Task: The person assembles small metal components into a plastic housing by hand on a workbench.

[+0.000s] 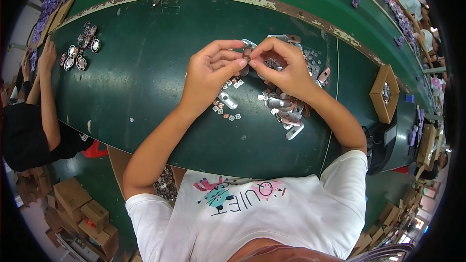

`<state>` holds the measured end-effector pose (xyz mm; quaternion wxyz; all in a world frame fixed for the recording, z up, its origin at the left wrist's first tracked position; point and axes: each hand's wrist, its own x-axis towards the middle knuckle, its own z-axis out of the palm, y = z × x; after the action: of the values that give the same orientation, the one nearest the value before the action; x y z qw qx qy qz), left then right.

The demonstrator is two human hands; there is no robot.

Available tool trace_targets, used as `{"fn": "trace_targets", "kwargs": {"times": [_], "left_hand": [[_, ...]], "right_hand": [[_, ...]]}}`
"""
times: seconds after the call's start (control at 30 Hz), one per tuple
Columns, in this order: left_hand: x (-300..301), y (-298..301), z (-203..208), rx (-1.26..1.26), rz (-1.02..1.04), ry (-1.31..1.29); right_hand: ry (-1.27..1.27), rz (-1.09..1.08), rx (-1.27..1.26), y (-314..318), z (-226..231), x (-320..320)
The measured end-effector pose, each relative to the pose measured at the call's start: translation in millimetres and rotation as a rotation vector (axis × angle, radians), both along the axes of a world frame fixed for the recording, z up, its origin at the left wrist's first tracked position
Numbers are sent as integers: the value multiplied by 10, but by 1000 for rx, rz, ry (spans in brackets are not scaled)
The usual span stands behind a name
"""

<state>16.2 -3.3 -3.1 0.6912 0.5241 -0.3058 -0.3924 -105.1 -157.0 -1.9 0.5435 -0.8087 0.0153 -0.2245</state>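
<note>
Over the green worktable (160,77) my two hands meet, fingertips close together. In my left hand (211,70) the thumb and fingers grip a small brownish oblong casing (247,53). My right hand (282,65) pinches at the same casing with thumb and forefinger; whether a smaller part is between them is hidden. Just below my left hand lies a silver oblong casing (227,100) among small square pieces (231,117). A heap of silver and pinkish casings (290,114) lies under my right wrist, and more casings (291,38) lie beyond that hand.
A cluster of round, shiny parts (81,51) sits at the table's far left, near another person's arm (47,73). To the right stands a hexagonal cardboard box (385,94) with small parts inside. A raised green barrier with a worn edge (272,4) bounds the table's far side. Cardboard boxes (73,195) are stacked on the floor.
</note>
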Motion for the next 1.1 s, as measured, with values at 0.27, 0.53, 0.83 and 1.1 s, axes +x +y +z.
{"fn": "trace_targets", "kwargs": {"times": [0.27,0.53,0.83,1.1], "left_hand": [[0,-4,-67,52,-13,-23],[-30,-23,-118,-2,-52,-107],[-30,0,-99,-9,-92,94],[-129,61,-62,67,-132,79]], "right_hand": [[-59,-18,-323,-43,49,13],[-69,2,-352,-22,55,4],[95,108,459,2,101,7],[-58,-406,-727,-1049,-62,1310]]}}
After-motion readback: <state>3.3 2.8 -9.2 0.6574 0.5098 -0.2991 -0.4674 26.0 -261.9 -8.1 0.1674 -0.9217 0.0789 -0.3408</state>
